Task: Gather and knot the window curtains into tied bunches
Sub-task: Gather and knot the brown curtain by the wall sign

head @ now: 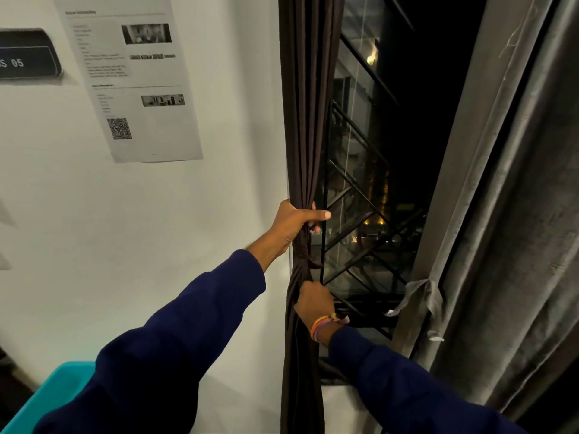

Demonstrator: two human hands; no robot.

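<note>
My left hand [293, 223] grips the dark curtain [305, 120] bunched at the window's [376, 183] left edge, fingers wrapped round it just above the knot [305, 261]; my right hand [315, 300] clutches the same curtain just below that knot; the grey curtain [507, 214] hangs at the right, a tie [421, 297] round it; a notice [131, 76] hangs on the wall [156, 230].

White wall, night window w/ black grille

Plain white wall [94, 230] on left; printed sheet [131, 79] w/ small photos & QR code stuck on it; black sign [28, 59] reading "05" beside it, upper left; teal bin [53, 399] at bottom-left corner; window [369, 189] to the right, black diagonal grille bars over glass; dark outside, a few warm lights; indoor light cool, even.
</note>
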